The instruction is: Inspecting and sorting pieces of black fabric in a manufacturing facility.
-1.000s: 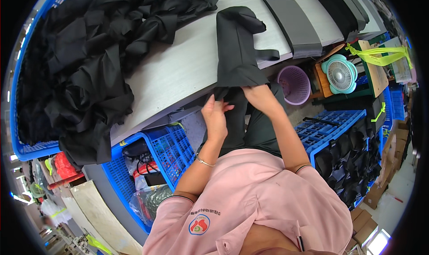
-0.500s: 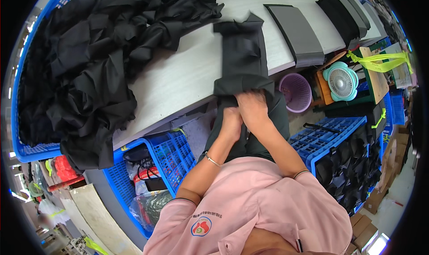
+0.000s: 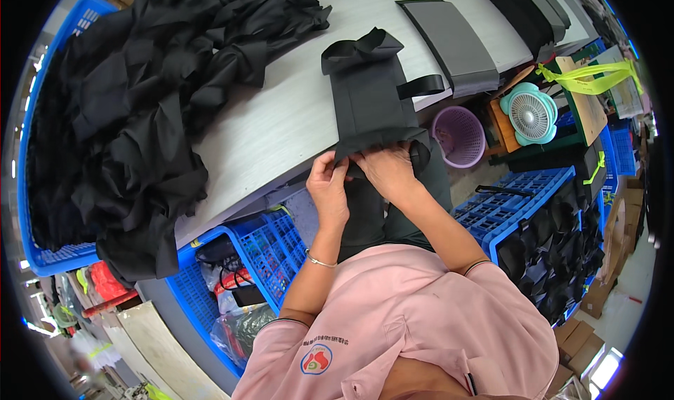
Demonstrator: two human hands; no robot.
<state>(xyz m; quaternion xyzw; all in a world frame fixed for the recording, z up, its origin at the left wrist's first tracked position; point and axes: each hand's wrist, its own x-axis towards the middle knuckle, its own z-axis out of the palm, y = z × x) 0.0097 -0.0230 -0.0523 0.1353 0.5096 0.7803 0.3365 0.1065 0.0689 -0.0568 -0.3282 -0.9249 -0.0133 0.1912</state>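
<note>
Your workroom: a grey table hemmed in by blue crates.

You sat at a long pale-grey table (image 3: 274,119), lit evenly from above. A heap of black cloth (image 3: 133,98) spilled across its left end and over a blue crate (image 3: 42,252). Flat grey panels (image 3: 449,42) lay at the far edge. Below you stood an open blue crate (image 3: 270,245), a purple basket (image 3: 456,135), a teal fan (image 3: 531,114), and more blue crates (image 3: 519,203) on your right.
</note>
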